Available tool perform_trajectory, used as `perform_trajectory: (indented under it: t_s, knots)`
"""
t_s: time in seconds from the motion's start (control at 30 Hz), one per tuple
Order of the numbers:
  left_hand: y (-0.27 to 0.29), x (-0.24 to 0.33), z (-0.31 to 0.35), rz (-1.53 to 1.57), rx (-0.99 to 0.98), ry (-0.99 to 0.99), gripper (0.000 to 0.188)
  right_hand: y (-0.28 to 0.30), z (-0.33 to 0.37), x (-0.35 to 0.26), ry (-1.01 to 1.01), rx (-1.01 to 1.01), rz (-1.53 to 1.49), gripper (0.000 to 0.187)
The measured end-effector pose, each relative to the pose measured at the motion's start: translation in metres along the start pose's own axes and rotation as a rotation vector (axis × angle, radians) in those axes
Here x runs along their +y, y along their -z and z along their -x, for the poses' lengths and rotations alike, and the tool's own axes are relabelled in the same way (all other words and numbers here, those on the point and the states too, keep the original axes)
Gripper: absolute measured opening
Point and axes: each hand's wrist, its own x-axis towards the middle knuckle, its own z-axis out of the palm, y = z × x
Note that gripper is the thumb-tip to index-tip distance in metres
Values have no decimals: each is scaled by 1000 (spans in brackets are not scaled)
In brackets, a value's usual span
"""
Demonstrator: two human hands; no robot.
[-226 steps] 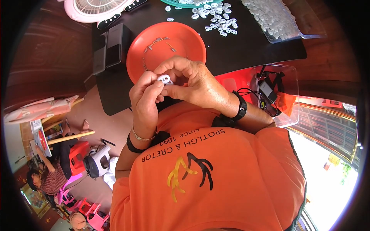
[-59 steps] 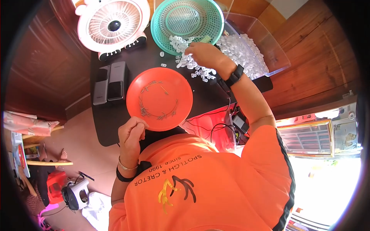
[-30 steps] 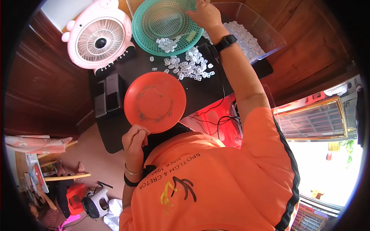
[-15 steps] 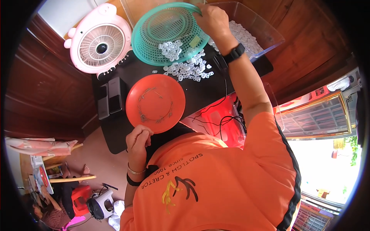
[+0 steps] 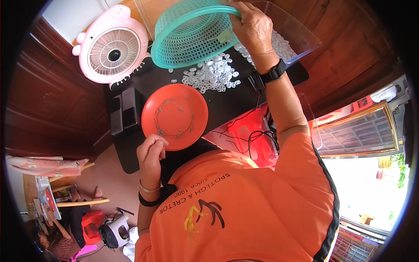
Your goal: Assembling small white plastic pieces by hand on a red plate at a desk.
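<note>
My right hand (image 5: 254,28) is closed round the right rim of a green plastic colander (image 5: 192,19). The colander is tipped up, with its open side showing and no white pieces visible in it. Below it, a heap of small white plastic pieces with holes (image 5: 214,73) lies on the black table. My left hand (image 5: 151,153) is closed at the near-left rim of an orange plate (image 5: 174,98). Thin metal pins (image 5: 160,131) lie in a rough ring on the plate.
A clear bin (image 5: 301,39) with more white pieces stands behind my right hand. At the left are a pink pig-shaped fan (image 5: 102,39) and two phone-like devices (image 5: 129,109). Black cables (image 5: 257,137) hang by a red container at the table's right. Another person (image 5: 63,240) sits at lower left.
The colander has tilted up and the white pieces in it have dropped onto the heap. My right hand has shifted right and nearer. My left hand and the plate have slid slightly left.
</note>
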Motion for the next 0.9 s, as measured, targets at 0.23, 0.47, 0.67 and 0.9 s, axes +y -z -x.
perform_trajectory:
  t_s: [0.23, 0.47, 0.67, 0.9]
  knots:
    - [-4, 18, -11, 16, 25, -46, 18, -32, -8, 8, 101, 129, -44, 31]
    - [-5, 8, -1, -20, -31, -27, 19, -70, 0, -2, 118, 65, -95, 28]
    - [-5, 3, 3, -28, -56, 16, 19, -90, 13, -6, 253, 57, 0, 31]
    - [-2, 0, 7, -12, -69, 30, 19, -58, 8, -6, 265, 12, -6, 23]
